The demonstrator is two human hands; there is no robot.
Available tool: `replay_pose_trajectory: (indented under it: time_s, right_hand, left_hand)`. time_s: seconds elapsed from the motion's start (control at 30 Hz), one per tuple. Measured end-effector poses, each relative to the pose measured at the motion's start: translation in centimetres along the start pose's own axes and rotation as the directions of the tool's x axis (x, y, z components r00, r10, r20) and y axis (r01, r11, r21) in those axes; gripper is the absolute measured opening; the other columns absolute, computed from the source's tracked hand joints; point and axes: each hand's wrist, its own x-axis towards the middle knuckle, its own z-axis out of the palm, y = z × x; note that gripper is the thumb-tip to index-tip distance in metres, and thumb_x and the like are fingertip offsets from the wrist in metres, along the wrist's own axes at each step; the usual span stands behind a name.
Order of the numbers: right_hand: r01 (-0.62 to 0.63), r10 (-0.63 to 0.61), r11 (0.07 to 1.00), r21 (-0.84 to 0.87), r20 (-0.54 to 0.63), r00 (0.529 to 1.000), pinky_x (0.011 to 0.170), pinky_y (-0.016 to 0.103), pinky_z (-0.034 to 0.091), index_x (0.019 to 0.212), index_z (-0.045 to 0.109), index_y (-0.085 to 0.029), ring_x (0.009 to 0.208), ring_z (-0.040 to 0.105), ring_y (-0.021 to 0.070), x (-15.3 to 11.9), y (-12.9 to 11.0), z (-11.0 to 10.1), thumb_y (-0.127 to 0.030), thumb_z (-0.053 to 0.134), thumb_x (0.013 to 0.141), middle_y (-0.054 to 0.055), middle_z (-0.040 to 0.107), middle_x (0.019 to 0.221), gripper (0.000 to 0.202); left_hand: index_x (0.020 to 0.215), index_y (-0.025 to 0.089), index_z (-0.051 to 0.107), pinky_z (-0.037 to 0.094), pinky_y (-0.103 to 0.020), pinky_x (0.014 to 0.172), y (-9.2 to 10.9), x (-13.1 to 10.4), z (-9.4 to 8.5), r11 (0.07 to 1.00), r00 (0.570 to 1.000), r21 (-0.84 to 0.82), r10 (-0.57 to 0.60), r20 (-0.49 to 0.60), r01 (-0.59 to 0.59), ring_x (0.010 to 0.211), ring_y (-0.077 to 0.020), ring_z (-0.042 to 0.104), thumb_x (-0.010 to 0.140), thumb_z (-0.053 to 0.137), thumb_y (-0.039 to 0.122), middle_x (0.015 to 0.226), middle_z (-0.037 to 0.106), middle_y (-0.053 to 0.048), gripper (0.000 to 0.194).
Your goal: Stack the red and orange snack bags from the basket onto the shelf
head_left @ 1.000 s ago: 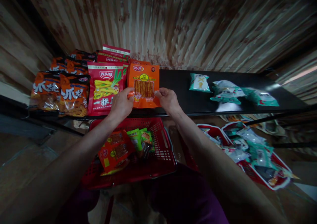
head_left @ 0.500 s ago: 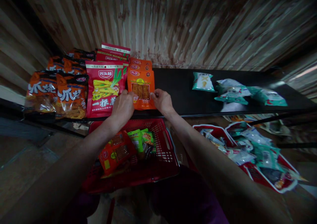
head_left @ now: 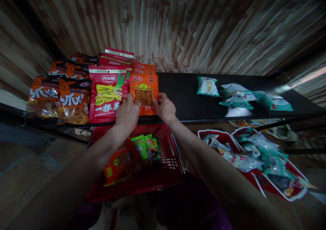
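The black shelf runs beyond your red basket. On it, the front orange packet sits at one o'clock from your left hand, ten from your right hand. Both hands curl at its edges; whether they grip, I cannot tell.

Shows orange on the stick packet, red, yellow and green on the pouch, plain black along the shelf.
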Motion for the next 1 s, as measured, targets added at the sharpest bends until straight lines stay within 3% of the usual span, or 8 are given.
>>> replay_pose_trajectory:
  time_s: [0.2, 0.6, 0.73, 0.83, 0.93, 1.0]
  right_hand:
    - [-0.013, 0.013, 1.000, -0.020, 0.000, 1.000, 0.082, 0.041, 0.047, 0.128, 0.042, -0.022, 0.096, 0.063, 0.0268, -0.3, -0.3, 0.2, -0.039, 0.044, 0.088, 0.010, 0.066, 0.108, 0.043]
    - [0.049, -0.048, 0.999, 0.017, -0.054, 0.997, 0.080, 0.040, 0.049, 0.127, 0.046, -0.020, 0.092, 0.062, 0.0250, -1.3, 0.1, 0.3, -0.035, 0.047, 0.087, 0.013, 0.057, 0.110, 0.043]
    - [0.097, -0.085, 0.992, 0.078, -0.143, 0.986, 0.076, 0.041, 0.050, 0.127, 0.047, -0.019, 0.084, 0.061, 0.0232, -1.8, 0.4, 0.2, -0.033, 0.049, 0.084, 0.013, 0.055, 0.110, 0.044]
    - [0.237, -0.175, 0.951, 0.197, -0.286, 0.942, 0.076, 0.038, 0.050, 0.122, 0.049, -0.018, 0.080, 0.059, 0.0190, -3.7, 0.7, -0.2, -0.030, 0.046, 0.086, 0.011, 0.056, 0.106, 0.038]
    - [0.446, -0.333, 0.833, 0.327, -0.347, 0.877, 0.079, 0.034, 0.049, 0.115, 0.051, -0.019, 0.085, 0.058, 0.0173, -7.4, 1.2, -0.5, -0.029, 0.041, 0.090, 0.008, 0.059, 0.098, 0.029]
    - [0.506, -0.444, 0.776, 0.377, -0.245, 0.862, 0.083, 0.033, 0.048, 0.111, 0.053, -0.019, 0.090, 0.059, 0.0175, -10.3, 1.7, 0.0, -0.030, 0.038, 0.091, 0.007, 0.061, 0.095, 0.027]
  left_hand:
    - [0.104, 0.005, 0.061, 0.052, -0.036, 0.076, -0.2, 0.3, 0.6, 0.998, 0.998, -0.028, 0.052, 0.019, -0.052, 0.098, -0.0265, 0.056, 0.088, 0.030, 0.004, 0.105, 0.056, -0.018, 0.034]
    - [0.110, 0.005, 0.059, 0.051, -0.040, 0.081, -1.0, -0.3, 1.4, 0.982, 0.986, -0.125, 0.133, -0.099, -0.145, 0.102, -0.0285, 0.054, 0.086, 0.036, 0.002, 0.107, 0.059, -0.018, 0.033]
    - [0.112, 0.008, 0.059, 0.051, -0.039, 0.083, -1.2, -1.1, 1.1, 0.976, 0.981, -0.160, 0.123, -0.153, -0.147, 0.104, -0.0268, 0.054, 0.088, 0.036, 0.006, 0.111, 0.059, -0.016, 0.033]
    - [0.115, 0.011, 0.058, 0.049, -0.037, 0.089, -1.6, -3.2, 0.9, 0.951, 0.970, -0.251, 0.131, -0.202, -0.181, 0.106, -0.0237, 0.054, 0.090, 0.036, 0.012, 0.114, 0.060, -0.013, 0.033]
    - [0.109, 0.014, 0.062, 0.050, -0.035, 0.088, -2.2, -6.5, 1.0, 0.915, 0.976, -0.340, 0.198, -0.089, -0.217, 0.100, -0.0213, 0.058, 0.090, 0.037, 0.015, 0.107, 0.064, -0.009, 0.031]
    - [0.106, 0.018, 0.064, 0.049, -0.035, 0.087, -2.4, -8.8, 1.6, 0.886, 0.954, -0.402, 0.288, 0.086, -0.231, 0.097, -0.0206, 0.060, 0.090, 0.038, 0.017, 0.102, 0.066, -0.008, 0.030]
